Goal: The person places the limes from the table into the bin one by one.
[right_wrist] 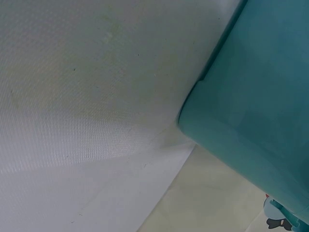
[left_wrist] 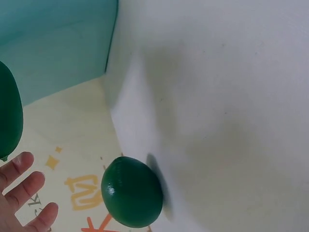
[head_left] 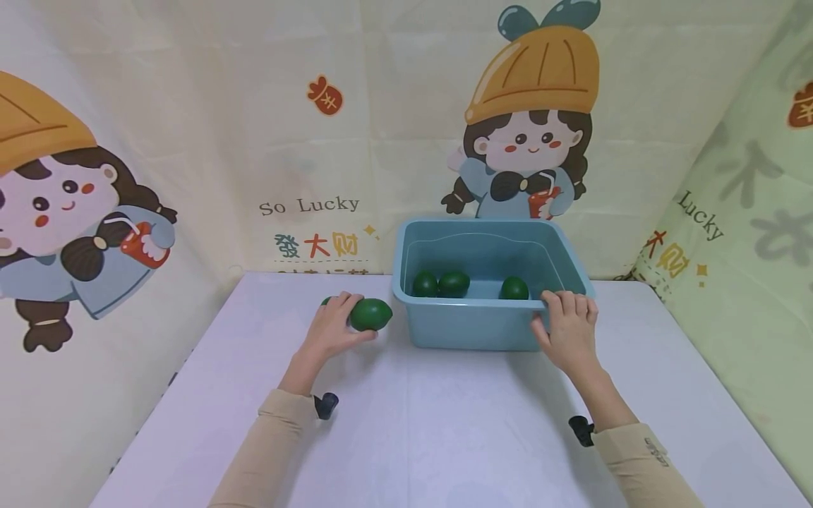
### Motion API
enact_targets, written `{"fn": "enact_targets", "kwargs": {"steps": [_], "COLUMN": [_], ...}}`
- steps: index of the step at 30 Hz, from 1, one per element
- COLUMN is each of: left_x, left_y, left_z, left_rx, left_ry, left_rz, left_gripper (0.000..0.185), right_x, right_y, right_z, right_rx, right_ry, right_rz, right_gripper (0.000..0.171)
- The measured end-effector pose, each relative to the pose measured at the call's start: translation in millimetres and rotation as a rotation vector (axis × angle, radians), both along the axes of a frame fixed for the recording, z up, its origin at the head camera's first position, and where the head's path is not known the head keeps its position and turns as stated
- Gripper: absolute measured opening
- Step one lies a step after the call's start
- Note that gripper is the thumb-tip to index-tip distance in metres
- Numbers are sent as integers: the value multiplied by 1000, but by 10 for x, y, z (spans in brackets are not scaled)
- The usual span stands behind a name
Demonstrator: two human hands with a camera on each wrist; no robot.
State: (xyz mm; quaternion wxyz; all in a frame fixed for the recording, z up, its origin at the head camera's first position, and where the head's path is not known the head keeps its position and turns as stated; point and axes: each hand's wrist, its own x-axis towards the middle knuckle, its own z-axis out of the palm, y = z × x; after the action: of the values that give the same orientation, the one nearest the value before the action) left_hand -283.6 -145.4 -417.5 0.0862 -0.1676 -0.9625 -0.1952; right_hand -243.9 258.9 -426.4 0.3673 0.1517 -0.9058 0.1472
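My left hand [head_left: 330, 324] holds a dark green lime [head_left: 371, 315] between thumb and fingers, just left of the blue plastic bin [head_left: 473, 326]. In the left wrist view this lime [left_wrist: 9, 113] shows at the left edge beside the fingertips [left_wrist: 34, 182]. A second lime [left_wrist: 132, 192] rests on the table; in the head view it is mostly hidden behind the left hand. My right hand [head_left: 571, 331] grips the bin's front rim near its right corner, fingers over the edge and thumb outside. Inside the bin lie three limes [head_left: 454, 284], two together at left and one farther right.
The white table [head_left: 406, 423] meets a cream cloth backdrop [head_left: 406, 162] printed with cartoon figures and lettering. The bin stands near the table's back edge, close to the backdrop. In the right wrist view, the bin's wall [right_wrist: 260, 106] fills the right side.
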Motion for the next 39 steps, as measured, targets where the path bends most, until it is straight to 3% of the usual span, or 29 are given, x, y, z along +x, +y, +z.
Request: {"fn": "enact_targets", "kwargs": {"steps": [17,39], "left_x": [8,11], "left_y": [-39,-46], "left_z": [161,462], "left_rx": [-19,-54], "left_ry": [48,85], "left_rz": [-2,-9], "left_gripper": [68,73], "right_x": [1,9], "right_y": [4,-8], "right_z": [-3,19], "right_rx": [0,3], "right_ry": [-15,-28], "right_rz": [-10,-14], "right_gripper": [36,37]}}
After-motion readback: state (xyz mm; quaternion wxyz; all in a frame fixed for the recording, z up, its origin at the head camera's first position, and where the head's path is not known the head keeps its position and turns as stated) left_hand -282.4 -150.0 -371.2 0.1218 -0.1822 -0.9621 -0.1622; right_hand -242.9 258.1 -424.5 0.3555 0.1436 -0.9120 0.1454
